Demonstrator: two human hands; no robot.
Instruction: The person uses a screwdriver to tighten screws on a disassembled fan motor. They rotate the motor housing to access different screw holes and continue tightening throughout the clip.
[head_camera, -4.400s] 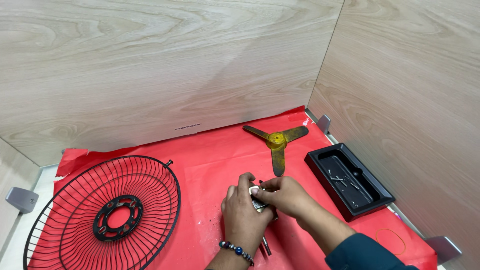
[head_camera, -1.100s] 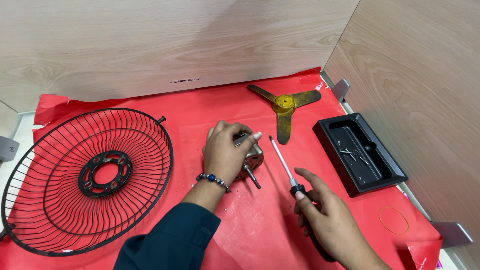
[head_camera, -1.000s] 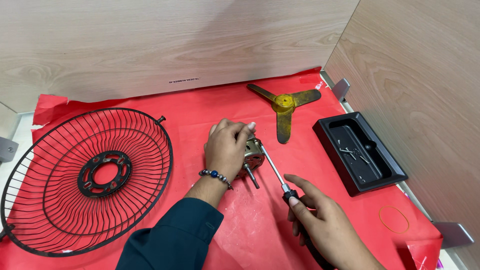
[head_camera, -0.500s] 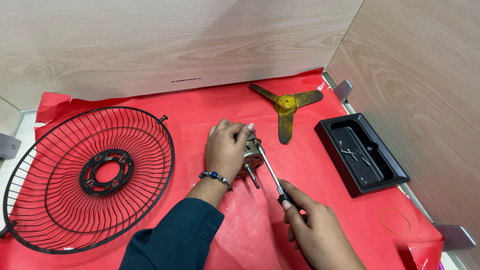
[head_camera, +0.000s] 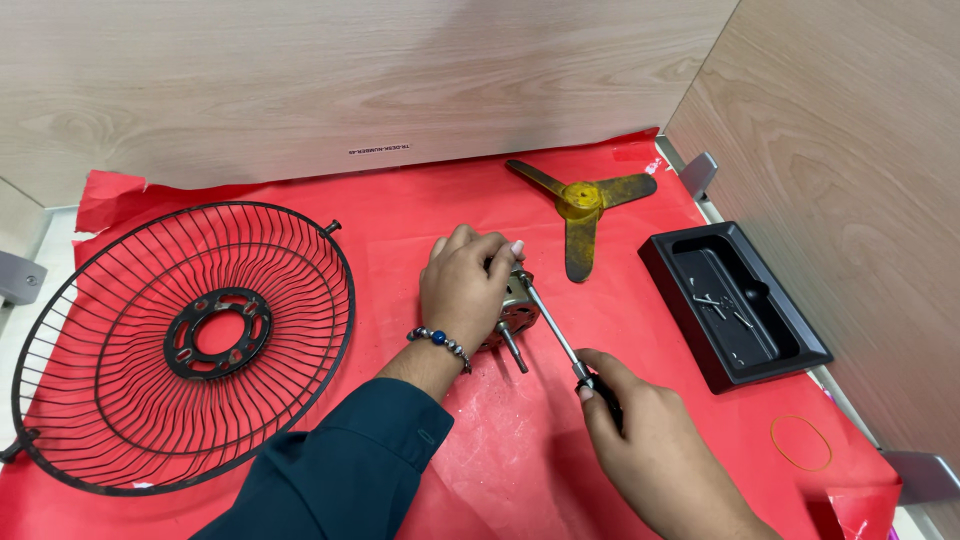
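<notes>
My left hand grips a small metal fan motor lying on the red sheet, with its shaft pointing toward me. In my right hand is a screwdriver with a black handle. Its steel shank runs up and left, and its tip touches the top of the motor by my left fingertips. A bead bracelet circles my left wrist.
A black wire fan guard lies at the left. A yellow three-blade fan propeller rests at the back. A black tray with several screws sits at the right, an orange rubber band near it. Wooden panels wall the back and right.
My right hand brought the screwdriver in from the right and set its tip against the motor. My left hand stayed on the motor throughout.
</notes>
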